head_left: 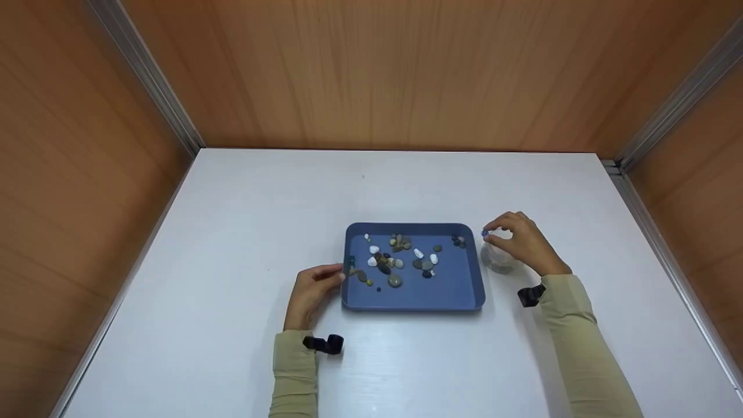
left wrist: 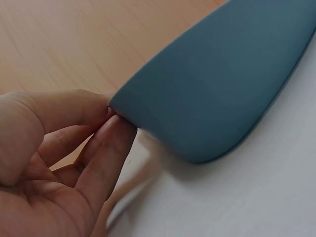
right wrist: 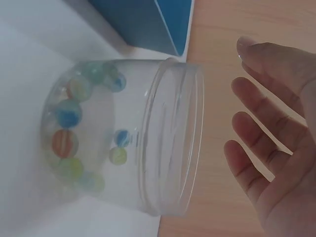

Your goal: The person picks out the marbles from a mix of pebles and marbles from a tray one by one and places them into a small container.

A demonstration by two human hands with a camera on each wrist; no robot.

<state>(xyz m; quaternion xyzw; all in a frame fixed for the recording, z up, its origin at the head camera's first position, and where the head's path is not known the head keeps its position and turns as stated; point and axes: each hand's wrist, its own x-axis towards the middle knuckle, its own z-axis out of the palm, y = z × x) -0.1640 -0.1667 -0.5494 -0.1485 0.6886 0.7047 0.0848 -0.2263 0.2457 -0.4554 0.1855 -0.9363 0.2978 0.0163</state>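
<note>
My left hand (head_left: 310, 290) is at the left side of a blue tray (head_left: 441, 297), its thumb and fingers pinching the wall in the left wrist view. Several pebbles lie in the tray, among them white stones (head_left: 418, 253) and a round grey stone (head_left: 395, 280). A blue marble (head_left: 484, 233) is pinched between the thumb and index finger of my right hand (head_left: 522, 241), above a clear jar (head_left: 500, 262). In the right wrist view those fingers mostly hide the marble, while the other fingers are spread apart. Inside the jar are several glass marbles (right wrist: 64, 143).
The white table (head_left: 261, 203) bears the tray and, close to its right side, the jar. Wood-grain panels (head_left: 406, 75) with metal corner posts (head_left: 154, 69) stand around the back and sides.
</note>
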